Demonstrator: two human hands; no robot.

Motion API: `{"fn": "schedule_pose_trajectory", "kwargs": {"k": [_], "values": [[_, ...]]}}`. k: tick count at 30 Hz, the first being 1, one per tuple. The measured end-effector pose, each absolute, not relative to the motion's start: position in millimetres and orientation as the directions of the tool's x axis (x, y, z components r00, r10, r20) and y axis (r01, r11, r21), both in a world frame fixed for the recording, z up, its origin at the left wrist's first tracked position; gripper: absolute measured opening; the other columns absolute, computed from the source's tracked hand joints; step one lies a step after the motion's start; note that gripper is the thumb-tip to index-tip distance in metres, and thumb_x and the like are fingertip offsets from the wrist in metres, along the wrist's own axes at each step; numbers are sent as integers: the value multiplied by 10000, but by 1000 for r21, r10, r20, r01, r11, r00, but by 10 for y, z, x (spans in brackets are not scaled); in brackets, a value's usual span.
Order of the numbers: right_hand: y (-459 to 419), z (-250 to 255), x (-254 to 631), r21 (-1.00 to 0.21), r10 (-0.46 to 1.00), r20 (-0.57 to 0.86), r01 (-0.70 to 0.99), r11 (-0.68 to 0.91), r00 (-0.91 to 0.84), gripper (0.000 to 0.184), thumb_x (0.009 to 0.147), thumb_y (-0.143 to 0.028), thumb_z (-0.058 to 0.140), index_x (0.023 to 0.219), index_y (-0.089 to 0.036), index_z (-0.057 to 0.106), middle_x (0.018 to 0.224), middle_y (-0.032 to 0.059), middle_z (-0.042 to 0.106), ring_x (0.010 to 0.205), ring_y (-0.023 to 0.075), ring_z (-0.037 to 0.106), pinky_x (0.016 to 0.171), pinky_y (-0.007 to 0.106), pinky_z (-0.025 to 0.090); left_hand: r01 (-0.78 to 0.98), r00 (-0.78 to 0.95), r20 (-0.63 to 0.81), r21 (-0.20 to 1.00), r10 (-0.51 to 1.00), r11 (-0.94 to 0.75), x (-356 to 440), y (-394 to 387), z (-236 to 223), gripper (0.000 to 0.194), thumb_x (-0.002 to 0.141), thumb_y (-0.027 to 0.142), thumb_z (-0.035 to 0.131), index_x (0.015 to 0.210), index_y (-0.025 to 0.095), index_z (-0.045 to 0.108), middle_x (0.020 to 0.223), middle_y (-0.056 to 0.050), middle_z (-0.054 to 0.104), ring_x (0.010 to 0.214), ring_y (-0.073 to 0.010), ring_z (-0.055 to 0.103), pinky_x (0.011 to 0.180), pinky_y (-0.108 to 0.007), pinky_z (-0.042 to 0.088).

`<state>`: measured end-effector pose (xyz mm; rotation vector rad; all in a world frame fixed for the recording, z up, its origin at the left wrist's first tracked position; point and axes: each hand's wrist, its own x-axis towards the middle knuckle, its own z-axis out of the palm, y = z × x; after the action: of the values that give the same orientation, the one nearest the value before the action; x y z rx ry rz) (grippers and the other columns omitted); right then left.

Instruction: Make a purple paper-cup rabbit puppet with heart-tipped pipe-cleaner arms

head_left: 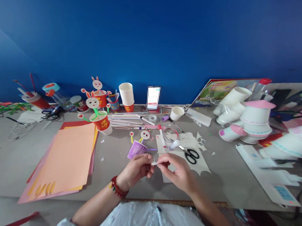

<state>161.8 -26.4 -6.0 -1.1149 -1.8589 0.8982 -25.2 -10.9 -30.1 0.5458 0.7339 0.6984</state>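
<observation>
Near the table's front edge, my left hand (138, 167) pinches a small white paper piece (154, 163). The fingertips of my right hand (176, 172) are closed at the other end of that piece; its exact shape is too small to tell. Just beyond my left hand, a purple-coloured paper cup (137, 149) leans to one side, with a paper rabbit face (145, 134) and a yellow stem rising from it. Past my right hand, black-handled scissors (191, 156) and a small glue bottle (174, 144) lie on cut white paper (201, 167).
Coloured paper sheets (67, 151) lie at left, beside red cups with rabbit figures (101, 122). Stacked white cups (126, 93) and a lit phone (154, 97) stand at the back. Paper-cup models (256, 121) and a power strip (268, 177) occupy the right.
</observation>
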Motion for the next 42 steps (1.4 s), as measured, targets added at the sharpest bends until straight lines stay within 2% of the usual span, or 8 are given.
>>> {"fn": "schedule_pose_trajectory", "kwargs": {"k": [3, 6, 19, 22, 25, 29, 34, 42], "values": [[-259, -84, 1629, -983, 965, -11, 178, 38, -263, 134, 871, -302, 610, 784, -200, 607, 689, 4, 647, 582, 132, 585, 543, 234, 482, -321, 534, -370, 743, 760, 587, -247, -130, -311, 246, 811, 353, 681, 741, 136, 589, 678, -28, 619, 552, -107, 565, 509, -212, 437], [-240, -120, 1631, -983, 947, -183, 17, -185, -263, 174, 814, -329, 644, 738, -189, 577, 643, -14, 619, 505, 102, 526, 478, 208, 446, -281, 440, -241, 878, 865, 387, -261, -155, -277, 253, 852, 375, 670, 802, 137, 602, 677, -12, 609, 585, -101, 548, 583, -220, 432], [-234, -204, 1533, -878, 885, -352, -222, -425, -306, 206, 731, -320, 705, 693, -179, 559, 556, -40, 575, 445, 72, 445, 424, 179, 347, -208, 458, -175, 932, 871, 296, -287, -181, -243, 286, 876, 421, 652, 819, 154, 567, 683, 4, 575, 573, -95, 514, 572, -218, 417], [-244, -253, 1543, -903, 909, -326, -198, -381, -261, 220, 732, -336, 718, 689, -181, 568, 559, -33, 582, 460, 79, 443, 432, 183, 345, 48, 423, -38, 999, 905, 19, -362, -147, -218, 204, 925, 357, 585, 863, 163, 595, 740, -21, 607, 638, -125, 554, 605, -241, 442], [-239, -294, 1561, -935, 945, -285, -171, -311, -161, 264, 734, -381, 746, 692, -184, 576, 571, -32, 581, 475, 84, 443, 445, 191, 353, 388, 414, 219, 836, 883, -389, -456, -30, -160, 126, 942, 260, 539, 995, 180, 621, 918, -77, 666, 826, -187, 612, 742, -308, 489], [-239, -366, 1552, -934, 958, -276, -212, -286, -77, 310, 724, -429, 773, 698, -188, 581, 599, -32, 575, 483, 87, 451, 451, 201, 359, 579, 542, 339, 512, 769, -634, -539, 183, -98, 188, 940, 225, 522, 1100, 188, 613, 1096, -115, 669, 1037, -256, 594, 919, -413, 470], [-268, -459, 1503, -919, 949, -308, -236, -315, -68, 329, 718, -453, 787, 733, -181, 602, 638, -19, 608, 511, 96, 491, 493, 213, 397, 659, 638, 233, 328, 734, -677, -577, 318, -76, 355, 888, 277, 605, 1232, 197, 574, 1215, -127, 640, 1142, -298, 553, 937, -442, 438], [-238, -501, 1432, -910, 945, -321, -254, -327, -65, 360, 677, -473, 824, 735, -178, 626, 709, -3, 634, 583, 117, 549, 572, 233, 474, 708, 616, 174, 306, 768, -637, -550, 352, -193, 127, 911, 215, 552, 963, 194, 666, 890, -70, 675, 872, -240, 616, 812, -370, 426]]}}
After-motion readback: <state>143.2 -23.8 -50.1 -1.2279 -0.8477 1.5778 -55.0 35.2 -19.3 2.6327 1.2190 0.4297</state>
